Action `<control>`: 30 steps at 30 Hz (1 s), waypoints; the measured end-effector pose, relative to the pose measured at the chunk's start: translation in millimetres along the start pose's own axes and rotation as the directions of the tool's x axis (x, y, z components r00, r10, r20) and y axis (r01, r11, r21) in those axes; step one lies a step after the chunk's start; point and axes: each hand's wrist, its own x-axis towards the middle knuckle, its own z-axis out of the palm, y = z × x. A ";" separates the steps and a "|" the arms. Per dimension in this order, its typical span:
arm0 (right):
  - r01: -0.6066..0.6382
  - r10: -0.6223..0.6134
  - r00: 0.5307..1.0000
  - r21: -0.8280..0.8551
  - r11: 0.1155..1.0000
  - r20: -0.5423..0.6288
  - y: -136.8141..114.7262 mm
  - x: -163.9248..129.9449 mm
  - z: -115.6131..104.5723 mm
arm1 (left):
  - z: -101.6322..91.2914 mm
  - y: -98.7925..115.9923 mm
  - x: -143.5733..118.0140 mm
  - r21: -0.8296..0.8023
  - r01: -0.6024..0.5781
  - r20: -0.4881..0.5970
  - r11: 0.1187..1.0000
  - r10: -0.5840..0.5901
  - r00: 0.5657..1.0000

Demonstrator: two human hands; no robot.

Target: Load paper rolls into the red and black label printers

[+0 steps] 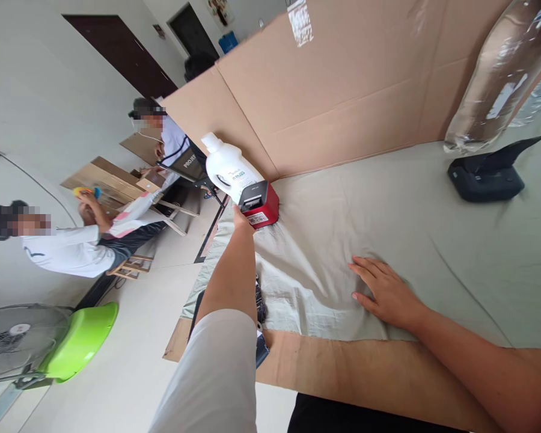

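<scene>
Behind the red box (261,204), left hand (242,218) fingers hidden; right hand (385,291) flat, fingers spread.

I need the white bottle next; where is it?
The white bottle stands at the table's far left corner, behind the red box that the left hand reaches.

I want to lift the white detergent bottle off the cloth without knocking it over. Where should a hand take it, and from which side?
Probably by the broad body of the white bottle, below its narrow cap. It stands upright at the cloth's far left corner, with the red and black box against its near side where the left hand reaches. So come from the open left side, or from above at the neck.
</scene>
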 end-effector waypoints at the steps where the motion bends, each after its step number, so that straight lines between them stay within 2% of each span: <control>1: -0.003 0.003 1.000 0.002 1.000 0.005 -0.7 0.0 -0.4 | -2.3 1.1 -1.3 0.054 -0.005 -0.086 0.999 0.010 0.996; 4: -0.018 0.018 1.000 0.003 1.000 0.020 -3.4 0.4 -1.4 | 0.5 5.2 -16.9 0.180 -0.024 -0.340 0.983 0.085 0.936; 6: -0.017 0.017 0.999 -0.004 1.000 0.029 -5.3 1.9 -2.5 | 12.4 1.7 -38.6 0.275 -0.107 -0.402 0.955 0.216 0.890; 7: -0.014 0.014 0.999 -0.009 1.000 0.029 -6.2 3.2 -3.3 | 21.3 -3.9 -53.4 0.320 -0.187 -0.367 0.929 0.303 0.879; 8: -0.011 0.012 1.000 -0.017 1.000 0.028 -7.2 4.6 -4.1 | 31.8 -12.5 -70.7 0.346 -0.289 -0.287 0.893 0.394 0.873; 9: -0.010 0.010 1.000 -0.027 1.000 0.027 -8.4 5.9 -5.0 | 43.3 -23.8 -90.4 0.336 -0.411 -0.155 0.848 0.480 0.863; 11: -0.009 0.011 0.999 -0.052 0.999 0.030 -12.0 6.4 -6.4 | 66.1 -52.9 -134.5 0.176 -0.560 0.070 0.809 0.557 0.827; 13: -0.008 0.011 0.999 -0.073 0.997 0.041 -17.7 1.5 -6.0 | 83.2 -84.8 -179.3 0.003 -0.562 0.211 0.827 0.549 0.809; 16: 0.013 -0.009 0.999 -0.084 0.996 0.052 -26.2 -16.2 -1.7 | 89.4 -122.0 -230.6 -0.068 -0.488 0.337 0.870 0.481 0.810; 18: 0.087 -0.083 0.994 -0.050 0.995 0.074 -24.0 -27.7 -0.8 | 82.5 -133.6 -247.4 -0.070 -0.443 0.383 0.894 0.434 0.816; 20: 0.122 -0.121 0.992 -0.017 0.992 0.028 -7.7 -31.0 -8.8 | 73.2 -135.4 -252.6 -0.075 -0.392 0.408 0.917 0.387 0.827; 21: 0.083 -0.084 0.995 -0.017 0.996 -0.045 6.9 -28.5 -17.9 | 69.4 -134.0 -252.7 -0.075 -0.366 0.413 0.928 0.363 0.836; 22: -0.019 0.014 0.986 -0.032 0.999 -0.166 25.6 -23.5 -30.6 | 66.6 -131.9 -252.3 -0.068 -0.341 0.420 0.937 0.337 0.843; 23: -0.165 0.146 0.943 -0.039 0.986 -0.301 47.6 -16.4 -46.3 | 65.0 -129.8 -251.8 -0.055 -0.322 0.433 0.945 0.313 0.845; 24: -0.353 0.311 0.833 -0.007 0.936 -0.457 71.8 -8.3 -64.1 | 64.4 -128.0 -251.5 -0.042 -0.311 0.453 0.950 0.295 0.841; 25: -0.510 0.442 0.685 0.052 0.859 -0.580 96.8 0.0 -82.7 | 64.7 -126.9 -251.6 -0.030 -0.309 0.475 0.951 0.285 0.833; 26: -0.612 0.521 0.550 0.109 0.783 -0.653 121.3 7.5 -100.8 | 65.5 -126.4 -251.9 -0.016 -0.315 0.497 0.949 0.281 0.821; 27: -0.678 0.568 0.442 0.156 0.719 -0.695 143.8 13.7 -117.0 | 66.5 -126.5 -252.2 -0.003 -0.325 0.514 0.946 0.280 0.810; 28: -0.718 0.605 0.383 0.187 0.670 -0.698 163.4 18.4 -130.5 | 67.5 -127.0 -252.4 0.007 -0.335 0.526 0.942 0.282 0.803; 29: -0.737 0.620 0.366 0.191 0.648 -0.694 179.4 21.7 -140.8 | 68.2 -127.8 -252.4 0.015 -0.344 0.531 0.939 0.284 0.798; 30: -0.727 0.603 0.399 0.162 0.667 -0.691 191.3 23.9 -147.8 | 68.5 -128.6 -252.1 0.018 -0.348 0.535 0.937 0.285 0.795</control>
